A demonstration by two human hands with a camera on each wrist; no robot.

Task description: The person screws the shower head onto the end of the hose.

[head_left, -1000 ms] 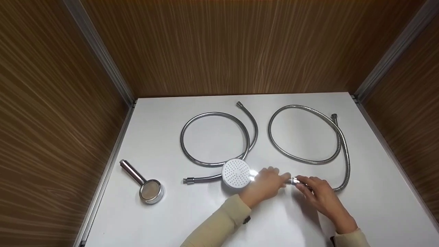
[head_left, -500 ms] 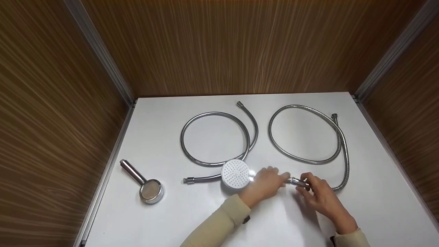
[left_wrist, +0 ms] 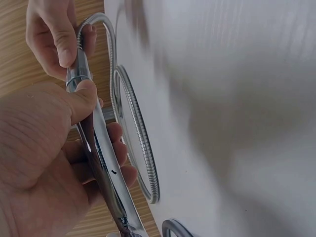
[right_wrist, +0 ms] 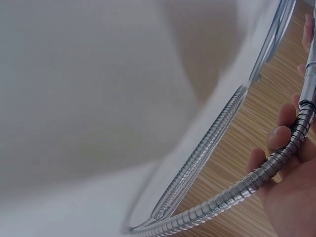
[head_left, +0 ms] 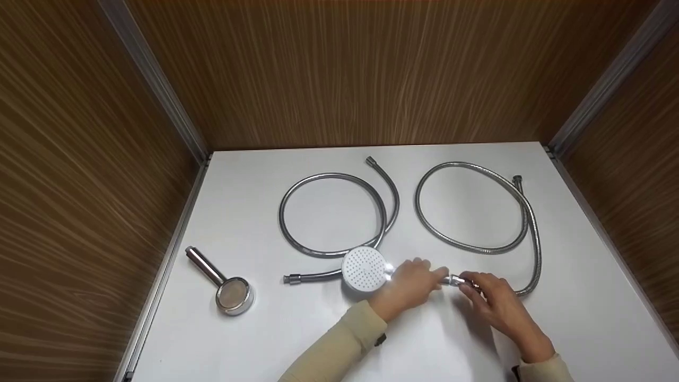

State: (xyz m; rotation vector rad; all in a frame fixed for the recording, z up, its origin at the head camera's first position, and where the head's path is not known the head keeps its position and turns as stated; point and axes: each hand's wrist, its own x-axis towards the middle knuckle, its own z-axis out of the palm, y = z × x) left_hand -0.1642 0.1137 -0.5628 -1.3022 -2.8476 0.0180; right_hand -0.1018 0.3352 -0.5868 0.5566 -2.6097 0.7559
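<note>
My left hand grips the chrome handle of a shower head with a round white spray face, which points up. At the handle's end sits the metal fitting of a ribbed metal shower hose, lined up with the handle and meeting it. My right hand pinches this fitting between thumb and fingers, with the hose running back past the palm in the right wrist view. Whether the threads are engaged is hidden. The rest of that hose loops on the right of the white table.
A smoother grey hose lies coiled at centre, its lower part passing beneath the held shower head. At left lies a second shower head with a brownish handle. Wood-grain panels enclose the table at back and sides.
Half a second ago my right fingers were spread and further back along the fitting; now they have come forward and close around it again. My left hand and the shower head stay nearly still.
</note>
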